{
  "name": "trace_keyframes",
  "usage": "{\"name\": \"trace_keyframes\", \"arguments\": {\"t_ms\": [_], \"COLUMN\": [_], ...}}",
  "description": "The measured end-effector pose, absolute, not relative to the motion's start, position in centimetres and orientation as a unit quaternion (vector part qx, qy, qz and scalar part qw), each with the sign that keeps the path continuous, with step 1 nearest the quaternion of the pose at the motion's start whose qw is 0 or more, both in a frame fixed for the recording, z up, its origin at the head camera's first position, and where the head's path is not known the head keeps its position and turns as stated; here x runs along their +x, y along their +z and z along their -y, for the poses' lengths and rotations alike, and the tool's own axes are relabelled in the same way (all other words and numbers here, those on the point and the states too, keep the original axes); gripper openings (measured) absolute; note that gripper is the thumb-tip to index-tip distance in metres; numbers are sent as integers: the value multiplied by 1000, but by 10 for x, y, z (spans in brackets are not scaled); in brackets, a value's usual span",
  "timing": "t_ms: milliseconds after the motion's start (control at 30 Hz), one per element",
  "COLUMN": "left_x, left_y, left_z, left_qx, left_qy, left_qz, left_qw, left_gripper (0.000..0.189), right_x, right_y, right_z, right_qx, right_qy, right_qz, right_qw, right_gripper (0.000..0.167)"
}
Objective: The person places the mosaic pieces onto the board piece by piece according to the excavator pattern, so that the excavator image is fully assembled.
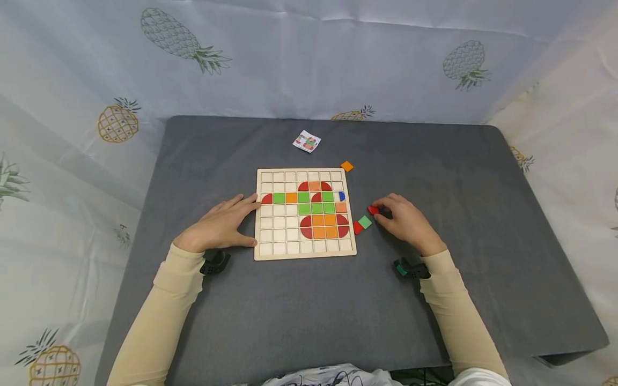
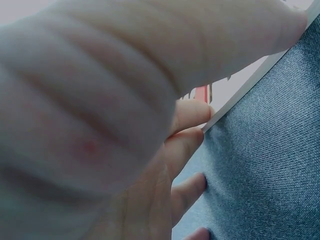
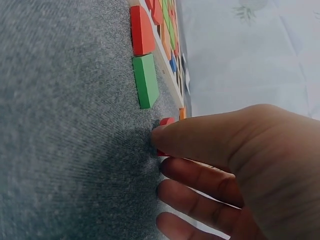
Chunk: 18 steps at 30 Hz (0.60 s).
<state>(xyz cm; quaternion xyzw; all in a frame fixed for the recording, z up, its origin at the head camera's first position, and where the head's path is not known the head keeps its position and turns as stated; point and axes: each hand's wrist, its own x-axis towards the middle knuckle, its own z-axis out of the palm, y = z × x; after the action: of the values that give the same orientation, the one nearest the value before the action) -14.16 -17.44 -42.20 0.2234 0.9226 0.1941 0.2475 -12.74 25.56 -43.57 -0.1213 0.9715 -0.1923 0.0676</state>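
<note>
A wooden grid board [image 1: 270,249] lies on the table, with red, green, orange and blue pieces set in some squares. At its left edge my left hand [image 1: 224,222] rests with fingers spread, thumb and fingertips touching the frame. To the right of the board, my right hand [image 1: 404,222] pinches a red block [image 1: 373,210] between thumb and index finger; in the right wrist view the thumb covers most of this red block [image 3: 166,121]. Between that hand and the board lie a green block [image 1: 365,222] and another red block [image 1: 357,228].
An orange block [image 1: 346,166] lies by the board's top right corner. Farther back is a small card [image 1: 306,141] printed with a coloured pattern. A grey cloth covers the table [image 1: 309,311], and a pineapple-print curtain [image 1: 309,64] hangs behind it.
</note>
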Motion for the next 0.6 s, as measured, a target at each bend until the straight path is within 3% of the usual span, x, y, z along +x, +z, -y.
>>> {"name": "trace_keyframes", "arguments": {"t_ms": [267,600], "left_x": [-142,-142], "left_y": [-422,-422], "left_z": [173,173], "left_qx": [221,220], "left_qy": [195,190], "left_qz": [-922,-923], "left_qw": [250,251], "left_gripper": [92,92], "right_x": [-129,-121], "right_y": [-439,-429], "right_z": [-256,-246], "right_qx": [-125,-212], "right_qy": [-187,-164], "right_qz": [-972,-960], "right_qw": [63,77], "right_gripper": [31,34]}}
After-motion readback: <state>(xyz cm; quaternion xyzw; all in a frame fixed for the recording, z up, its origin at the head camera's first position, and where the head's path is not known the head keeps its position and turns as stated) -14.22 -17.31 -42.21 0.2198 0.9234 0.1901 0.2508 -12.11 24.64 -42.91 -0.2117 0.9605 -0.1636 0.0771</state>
